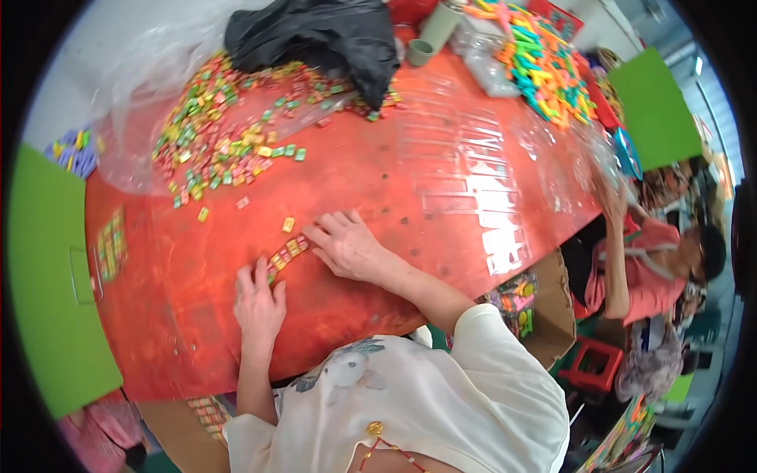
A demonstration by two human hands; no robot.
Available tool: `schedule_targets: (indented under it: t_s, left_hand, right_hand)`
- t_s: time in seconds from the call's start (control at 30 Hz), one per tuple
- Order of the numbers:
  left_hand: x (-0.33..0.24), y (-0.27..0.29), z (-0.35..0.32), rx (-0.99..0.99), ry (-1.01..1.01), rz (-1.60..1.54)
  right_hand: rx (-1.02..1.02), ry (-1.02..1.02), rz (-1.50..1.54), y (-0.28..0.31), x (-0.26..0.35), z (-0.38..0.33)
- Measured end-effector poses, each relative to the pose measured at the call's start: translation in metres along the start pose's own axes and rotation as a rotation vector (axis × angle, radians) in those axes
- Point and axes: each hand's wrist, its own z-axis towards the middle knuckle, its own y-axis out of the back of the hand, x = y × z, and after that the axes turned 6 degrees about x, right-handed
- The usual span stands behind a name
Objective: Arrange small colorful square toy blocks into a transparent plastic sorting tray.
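Neither hand grips anything: both lie flat and loose on the red table (378, 197), fingers spread, lining up a short row of small coloured pieces (287, 252). That row runs slantwise between them, the left hand (259, 303) touching its lower end with the fingertips and the right hand (345, 244) resting against its upper end. To do this well, I judge, the fingertips should nudge the pieces edge to edge and keep the line straight, pressing lightly so none flips or slides out; one loose yellow piece (289, 224) lies just beyond the row, near the right fingers. Farther up the table a big heap of the same pieces (221, 142) spreads over clear plastic sheet, well apart from the hands, beside a black bag (323, 39). Clear moulded trays (473, 181) lie to the right, a pile of bright sticks (544, 67) beyond them. Another person (654, 268) sits at the far right edge. Nothing blocks the row itself.
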Motion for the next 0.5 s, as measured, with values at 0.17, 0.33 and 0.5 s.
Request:
schedule_targets:
  t_s: [0.17,0.33,0.5]
  left_hand:
    - [0.002,-0.004,0.004,-0.02,-0.008,-0.034]
    - [0.004,-0.013,0.001,-0.104,-0.054,0.072]
    - [-0.004,-0.009,-0.001,-0.07,0.009,0.079]
  right_hand:
    - [-0.216,-0.281,-0.27,0.029,-0.061,-0.051]
    - [-0.227,-0.461,-0.37,0.043,-0.136,-0.078]
    - [-0.156,-0.409,-0.388,0.042,-0.16,-0.074]
